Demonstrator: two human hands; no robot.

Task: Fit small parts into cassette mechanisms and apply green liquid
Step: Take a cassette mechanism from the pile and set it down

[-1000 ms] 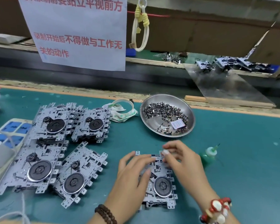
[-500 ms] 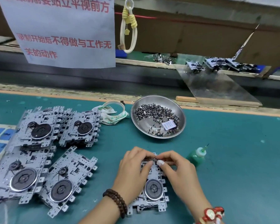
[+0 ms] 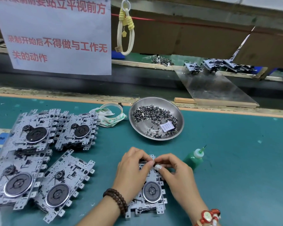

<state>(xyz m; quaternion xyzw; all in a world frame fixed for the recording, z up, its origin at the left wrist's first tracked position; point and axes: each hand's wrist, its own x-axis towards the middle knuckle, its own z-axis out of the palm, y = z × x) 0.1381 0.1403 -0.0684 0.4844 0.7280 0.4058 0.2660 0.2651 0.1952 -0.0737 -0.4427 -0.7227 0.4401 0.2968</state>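
Observation:
A metal cassette mechanism (image 3: 151, 195) with a round black flywheel lies on the green mat in front of me. My left hand (image 3: 131, 170) rests on its upper left part, fingers curled at its top edge. My right hand (image 3: 176, 173) meets it there, fingertips pinched together over the top edge; any small part between them is too small to see. A steel bowl (image 3: 180, 119) of several small dark parts sits behind. The green liquid bottle (image 3: 194, 157) with a white nozzle stands just right of my right hand.
Stacks of further cassette mechanisms (image 3: 34, 134) cover the mat at the left. A crumpled mask (image 3: 109, 118) lies beside the bowl. A paper sign (image 3: 55, 33) and a looped cord (image 3: 126, 28) hang ahead. A clear plastic ramp (image 3: 216, 88) slopes from the back shelf.
Both hands have drawn together at the mechanism's top edge, fingertips now pinching there. The view has shifted slightly, moving everything left in the picture.

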